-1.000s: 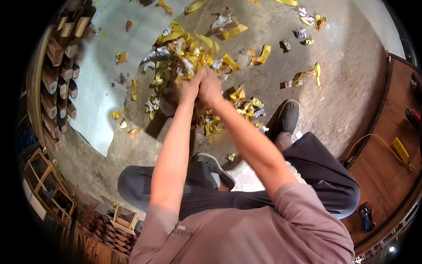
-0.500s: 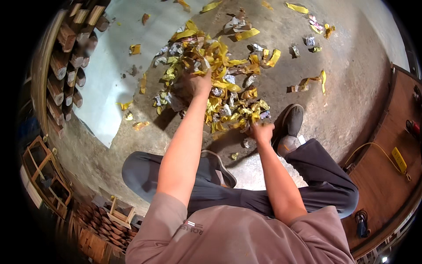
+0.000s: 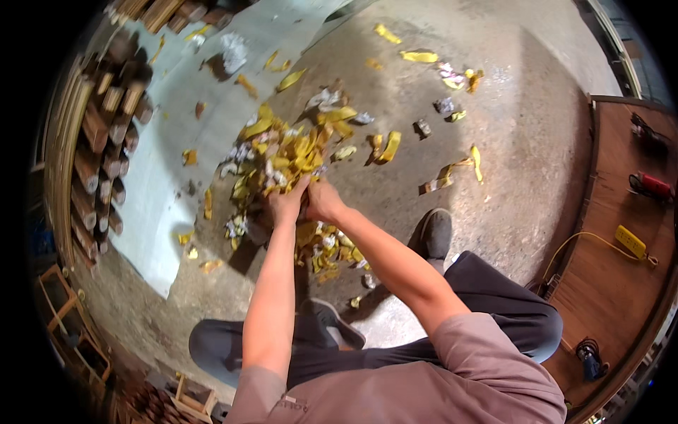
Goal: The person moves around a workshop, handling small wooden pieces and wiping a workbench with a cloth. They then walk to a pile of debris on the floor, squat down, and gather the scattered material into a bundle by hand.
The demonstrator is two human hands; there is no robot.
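Observation:
A heap of crumpled yellow and whitish strips [image 3: 328, 244], like scraps of paper or tape, lies on the concrete floor between my feet. My left hand [image 3: 286, 203] and my right hand [image 3: 325, 201] are side by side, close together over the heap. A bunch of yellow scraps [image 3: 296, 157] is gathered in front of them, pressed between the two hands. The fingers are mostly hidden by the scraps, but both hands look curled around the bunch.
Loose yellow strips [image 3: 390, 147] and grey-white crumpled bits lie scattered on the floor. Stacked timber [image 3: 88, 166] stands left by a pale sheet [image 3: 152, 240]. To the right, a brown board [image 3: 621, 272] bears a yellow power strip [image 3: 631, 241] and a red tool [image 3: 653, 186].
My right hand has moved from the heap's near right edge up to my left hand. Scraps are now gathered between both hands. The view has shifted.

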